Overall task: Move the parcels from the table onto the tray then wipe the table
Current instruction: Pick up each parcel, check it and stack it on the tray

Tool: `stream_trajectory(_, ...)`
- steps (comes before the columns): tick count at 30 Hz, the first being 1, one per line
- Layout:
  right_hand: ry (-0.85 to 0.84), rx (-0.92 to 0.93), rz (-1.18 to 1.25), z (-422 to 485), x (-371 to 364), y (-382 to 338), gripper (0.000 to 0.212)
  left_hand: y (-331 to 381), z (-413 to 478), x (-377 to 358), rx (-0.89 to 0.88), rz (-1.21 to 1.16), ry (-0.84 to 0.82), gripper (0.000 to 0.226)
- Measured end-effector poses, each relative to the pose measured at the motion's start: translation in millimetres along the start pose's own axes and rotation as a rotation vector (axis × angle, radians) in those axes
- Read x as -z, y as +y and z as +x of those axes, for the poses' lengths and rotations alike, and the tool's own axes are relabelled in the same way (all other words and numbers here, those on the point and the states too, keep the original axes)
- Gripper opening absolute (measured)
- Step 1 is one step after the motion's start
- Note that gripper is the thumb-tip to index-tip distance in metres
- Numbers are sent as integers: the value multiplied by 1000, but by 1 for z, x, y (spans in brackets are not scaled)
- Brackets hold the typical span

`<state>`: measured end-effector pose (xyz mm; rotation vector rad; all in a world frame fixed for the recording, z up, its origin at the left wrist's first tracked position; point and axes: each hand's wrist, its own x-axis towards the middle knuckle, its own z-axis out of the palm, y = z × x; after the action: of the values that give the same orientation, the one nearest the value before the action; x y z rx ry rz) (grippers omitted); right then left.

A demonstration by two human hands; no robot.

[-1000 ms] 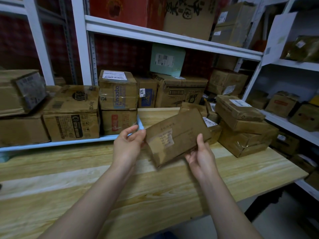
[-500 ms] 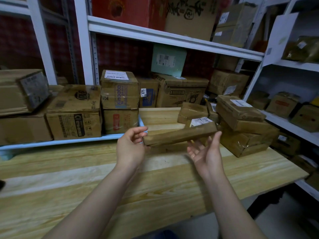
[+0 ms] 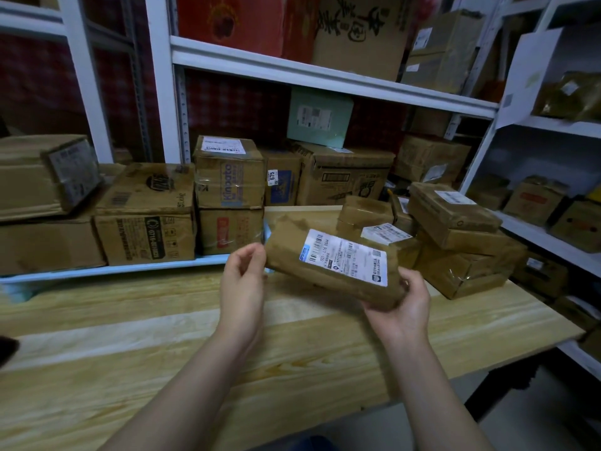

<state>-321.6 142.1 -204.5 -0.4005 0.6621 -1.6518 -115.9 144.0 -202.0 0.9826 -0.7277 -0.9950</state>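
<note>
The parcel (image 3: 338, 258) is held between left hand (image 3: 242, 281) and right hand (image 3: 401, 307).

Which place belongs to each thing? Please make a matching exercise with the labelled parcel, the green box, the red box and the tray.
Things:
1. labelled parcel
2. green box
3. red box
4. tray

Places:
A. on top of the shelf
B. on the table, under boxes
C. between left hand and right hand
D. under the shelf, on a carton

Pairs: 1-C, 2-D, 3-A, 4-B
</note>
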Motion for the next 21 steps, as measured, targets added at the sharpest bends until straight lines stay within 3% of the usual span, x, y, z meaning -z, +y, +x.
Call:
stream_trajectory(3,-51,-44,-107,-2,-3,4,28,2,1,9,-1,18,39,10)
stream_trajectory(7,-115,-116,-417,-1,-14,17,39,15,9,26,-118,36,151,14)
stream_trajectory(11,-164,-167,-632,-5,-27,38,25,30,20,50,-194,36,271,18)
stream_trajectory(16,-253,-221,-481,-10,-57,60,15,49,31,85,-233,2,384,15)
stream_trajectory(21,-364,-306,-444,-19,-106,86,22,35,51,121,-93,108,489,20)
